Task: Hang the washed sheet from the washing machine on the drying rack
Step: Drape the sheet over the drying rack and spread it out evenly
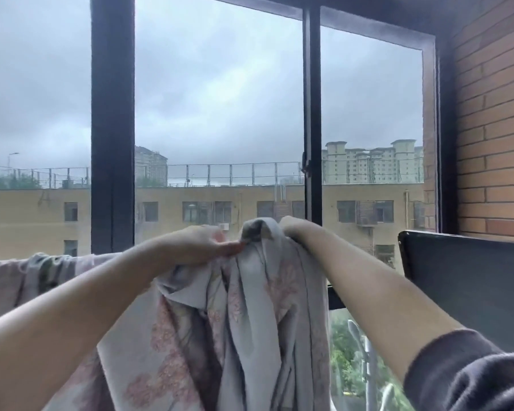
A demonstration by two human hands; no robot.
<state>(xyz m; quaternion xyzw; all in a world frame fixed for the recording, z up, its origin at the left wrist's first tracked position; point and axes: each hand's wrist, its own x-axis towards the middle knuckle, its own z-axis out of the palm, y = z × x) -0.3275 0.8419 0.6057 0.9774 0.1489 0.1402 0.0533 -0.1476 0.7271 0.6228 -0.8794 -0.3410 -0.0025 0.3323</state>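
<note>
A pale grey sheet [250, 307] with pink flower print hangs in folds before the window, bunched at its top. My left hand [202, 244] pinches the bunched top edge from the left. My right hand [294, 229] grips the same bunch from the right, its fingers hidden behind the cloth. Both arms are stretched forward at chest height. More of the sheet [42, 271] lies draped along a line to the left. The drying rack's bar is hidden under the cloth.
A dark-framed window [312, 114] fills the view ahead, with buildings beyond. A brick wall [493, 129] stands at the right. A black flat panel [469, 280] juts out at the lower right, close to my right forearm.
</note>
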